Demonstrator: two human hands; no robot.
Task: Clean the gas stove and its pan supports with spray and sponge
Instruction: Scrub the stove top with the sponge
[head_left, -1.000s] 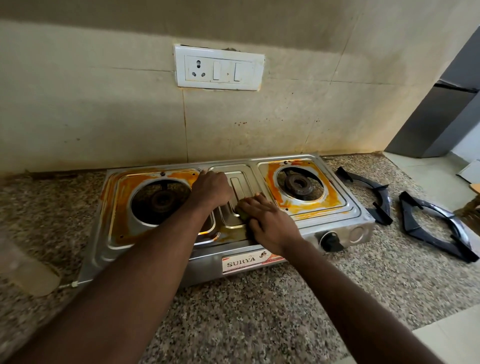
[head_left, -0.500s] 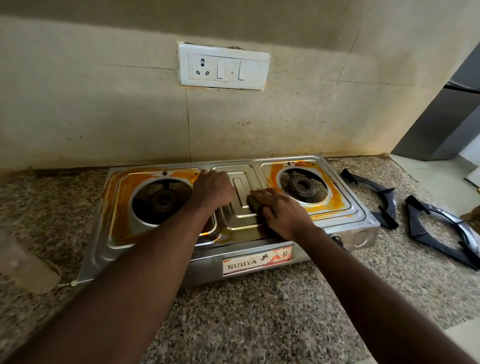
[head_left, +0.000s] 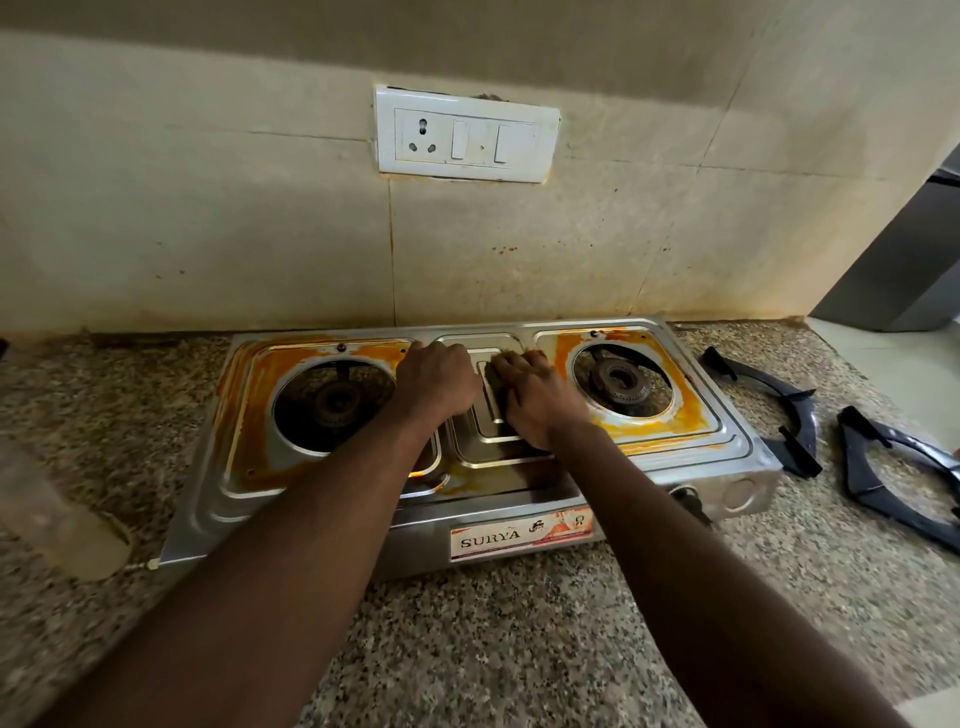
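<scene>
Head view: the gas stove (head_left: 218, 499) sits on the speckled stone table (head_left: 493, 634), its long axis running left to right along the tiled wall (head_left: 208, 208). Its front face and "SURYA" label (head_left: 519, 535) point toward me, the right end angled a little back. Orange residue rings both burner wells.

My right hand (head_left: 540, 402) is clamped down on the sponge (head_left: 493, 389), fingers curled over it on the ribbed centre panel between the left burner (head_left: 335, 402) and the right burner (head_left: 621, 387). Only a dark strip of sponge shows beside the fingers, running front to back; the rest is hidden under the hand.

My left hand (head_left: 436, 382) rests on the stove top just left of that panel, at the edge of the left well. I see only its back, the fingers folded away from me, so I cannot tell whether it grips anything.

My right forearm covers most of a front knob (head_left: 688, 501).

Both pan supports lie off the stove, on the table to its right. The nearer pan support (head_left: 774, 410) is just beside the stove's end. The farther pan support (head_left: 898, 483) is cut off by the frame edge.

At far left a pale bottle (head_left: 57, 514) is too blurred to identify. A white switch plate (head_left: 465, 135) hangs on the wall above.
</scene>
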